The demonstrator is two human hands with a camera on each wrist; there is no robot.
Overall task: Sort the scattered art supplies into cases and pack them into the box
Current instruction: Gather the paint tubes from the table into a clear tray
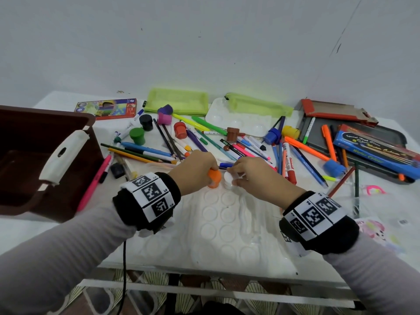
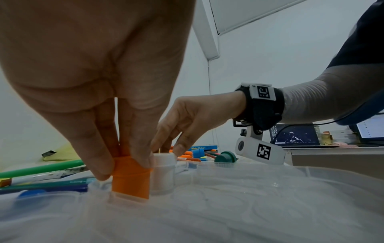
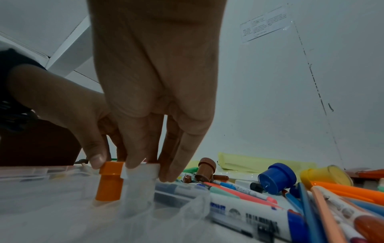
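Observation:
A clear plastic paint tray [image 1: 227, 226] with round wells lies in front of me. My left hand [image 1: 197, 169] pinches the cap of an orange paint pot [image 1: 214, 178] [image 2: 130, 179] standing upright at the tray's far edge. Right beside it my right hand [image 1: 247, 176] pinches the cap of a white paint pot [image 1: 228, 179] [image 3: 139, 184] [image 2: 163, 172]. The two pots stand side by side, almost touching. A brown storage box [image 1: 34, 155] with a white latch stands open at the left.
Pens, markers, pencils and more paint pots [image 1: 137, 135] are scattered across the table behind the tray. Two green mesh pouches [image 1: 177, 101], a white palette [image 1: 227, 117], a coloured pencil box [image 1: 106, 108] and a dark tin with a water colour box [image 1: 372, 153] lie at the back and right.

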